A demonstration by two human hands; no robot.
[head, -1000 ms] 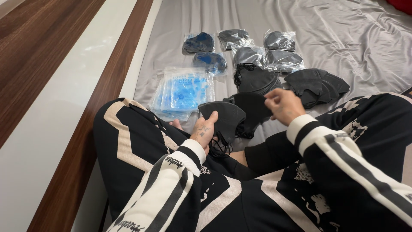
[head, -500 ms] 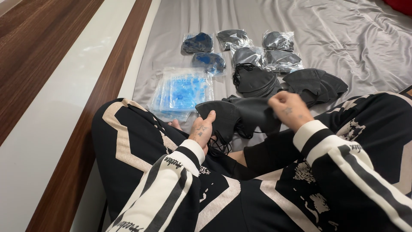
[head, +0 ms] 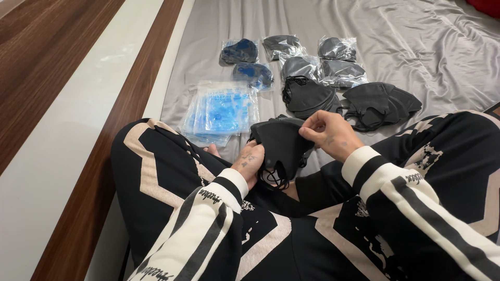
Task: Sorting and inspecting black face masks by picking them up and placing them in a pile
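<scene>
While we sit cross-legged on the grey sheet (head: 416, 36), our left hand (head: 249, 165) cups the underside of a stack of black face masks (head: 281, 143), fingers curled around it, and our right hand (head: 329, 136) pinches the stack's top right edge between thumb and fingertips. The stack sits above our lap, between both knees, with thin ear loops dangling below it. The masks are matte black, folded flat, with a curved ridge along the top. There is little free room close in: our patterned trouser legs hem the hands on both sides. Just beyond the left hand lies a pile of clear blue-printed packets (head: 221, 112); ahead of the stack lie two loose heaps of black masks (head: 307, 96), the second one (head: 383, 104) to the right. Farther out are bagged masks in clear wrappers (head: 312, 54). The bed's left edge meets a white ledge (head: 62, 140) and wooden panel (head: 47, 52); the sheet to the right lies open.
</scene>
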